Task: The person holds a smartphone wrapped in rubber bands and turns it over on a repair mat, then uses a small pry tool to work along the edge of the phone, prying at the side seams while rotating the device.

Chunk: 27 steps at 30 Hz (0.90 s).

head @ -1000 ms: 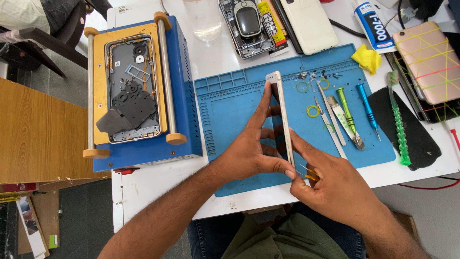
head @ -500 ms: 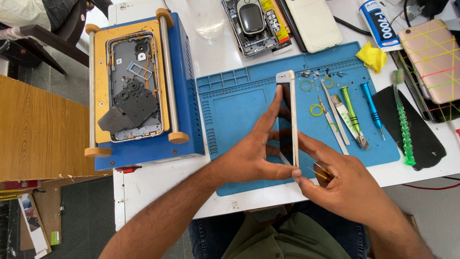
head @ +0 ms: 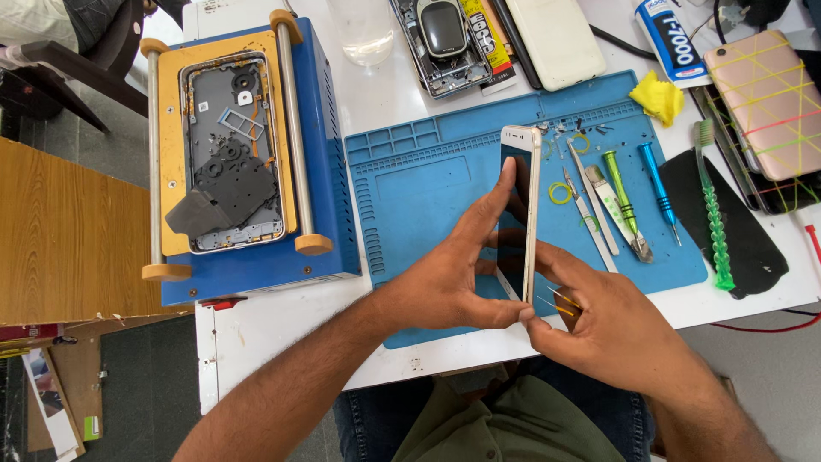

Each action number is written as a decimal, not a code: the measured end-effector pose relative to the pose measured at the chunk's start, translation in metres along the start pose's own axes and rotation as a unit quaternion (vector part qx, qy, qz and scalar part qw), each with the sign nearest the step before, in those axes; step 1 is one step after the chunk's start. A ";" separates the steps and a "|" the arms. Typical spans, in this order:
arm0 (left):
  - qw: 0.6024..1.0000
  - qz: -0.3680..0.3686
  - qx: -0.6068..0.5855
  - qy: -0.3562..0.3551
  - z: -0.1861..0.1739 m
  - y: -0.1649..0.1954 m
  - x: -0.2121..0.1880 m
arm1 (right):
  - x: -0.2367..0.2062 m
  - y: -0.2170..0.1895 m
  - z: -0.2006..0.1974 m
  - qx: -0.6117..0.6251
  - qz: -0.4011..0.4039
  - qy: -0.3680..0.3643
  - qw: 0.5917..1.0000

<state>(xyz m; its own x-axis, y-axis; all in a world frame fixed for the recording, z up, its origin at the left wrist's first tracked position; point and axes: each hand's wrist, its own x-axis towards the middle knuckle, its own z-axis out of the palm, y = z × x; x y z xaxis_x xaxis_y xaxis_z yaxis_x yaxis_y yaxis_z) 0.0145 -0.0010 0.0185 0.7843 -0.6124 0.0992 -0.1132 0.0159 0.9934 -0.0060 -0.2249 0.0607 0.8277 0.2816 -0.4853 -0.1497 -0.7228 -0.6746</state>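
Left hand (head: 449,287) clamps phone (head: 522,205) upright over blue mat (head: 410,184) | right hand (head: 611,321) pinches its lower edge | better keep steady, gentle pressure

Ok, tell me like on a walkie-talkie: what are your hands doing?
Left hand and right hand both grip white phone, held on edge over blue mat. Yellow rubber bands in right fingers. Nothing in the way.

A blue heating machine (head: 325,171) at the left of the white worktop (head: 274,342) carries an opened phone frame (head: 229,154). On the blue mat (head: 428,180) lie 2 screwdrivers, green (head: 622,181) and blue (head: 657,181). A yellow cloth (head: 657,97) sits near a pink phone (head: 770,103) bound with rubber bands.
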 end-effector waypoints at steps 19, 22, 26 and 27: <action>0.998 0.008 0.007 0.061 0.003 0.004 0.002 | -0.010 0.019 -0.013 0.077 -0.240 0.089 0.964; 0.994 -0.001 0.052 0.100 0.002 0.000 0.002 | -0.014 0.014 -0.005 0.121 -0.228 0.131 0.957; 0.990 0.005 0.064 0.129 0.005 -0.003 0.003 | -0.008 0.002 0.008 0.054 -0.252 0.219 0.941; 0.988 0.008 0.070 0.137 0.005 -0.003 0.003 | -0.005 -0.001 0.011 0.061 -0.239 0.230 0.941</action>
<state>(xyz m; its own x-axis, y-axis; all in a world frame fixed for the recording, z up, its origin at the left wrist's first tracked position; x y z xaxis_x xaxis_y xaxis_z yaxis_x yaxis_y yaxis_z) 0.0143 -0.0071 0.0152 0.9150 -0.3764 0.1452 -0.1951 -0.0979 0.9759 -0.0161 -0.2190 0.0582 0.9588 0.2323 0.1636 0.2617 -0.4977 -0.8269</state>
